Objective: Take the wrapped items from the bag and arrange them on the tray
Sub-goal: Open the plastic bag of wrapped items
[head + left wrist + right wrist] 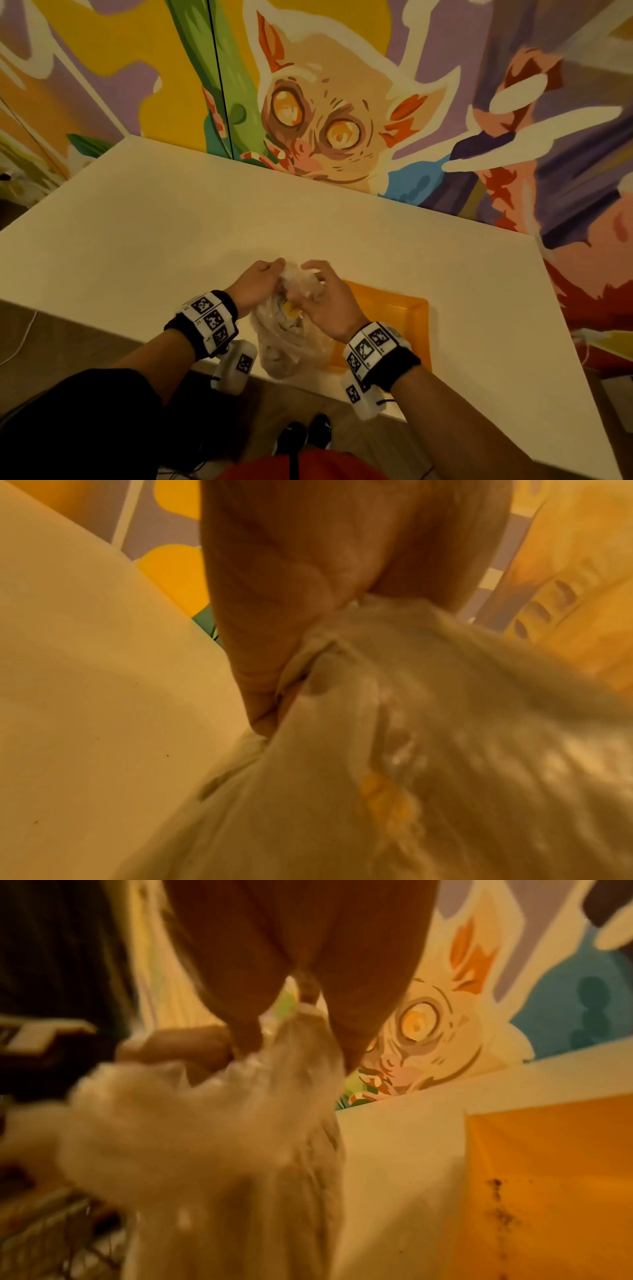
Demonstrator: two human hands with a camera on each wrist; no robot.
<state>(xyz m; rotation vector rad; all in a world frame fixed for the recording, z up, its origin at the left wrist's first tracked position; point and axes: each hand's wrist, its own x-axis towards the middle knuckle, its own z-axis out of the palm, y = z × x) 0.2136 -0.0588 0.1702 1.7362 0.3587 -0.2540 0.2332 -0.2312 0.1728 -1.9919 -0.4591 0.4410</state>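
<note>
Head view, lower centre of frame: thin clear plastic bag resting on the near edge of a white table, lower end of the bag overhanging that edge. Bag neck bunched and raised between 2 hands held close together.

Left hand — just left of the bag neck, fingers curled and clamped on the gathered plastic. Confirmed in the left wrist view: fingers pinching a twisted fold of bag film at centre frame.

Right hand — just right of the neck, fingers curled over the top of the bag. Right wrist view, upper centre: fingertips pinching a stretched strand of plastic.

Contents: pale wrapped items visible through the film, blurred; 1 yellow patch inside the bag below the hands, number of items not readable.

Orange tray flat on the table, right of the bag in the head view, partly covered by the right wrist; bag lying against its left edge. Dark specks on the tray surface in the right wrist view, lower right.

Painted mural of a wide-eyed animal across the upper frame behind the table.
</note>
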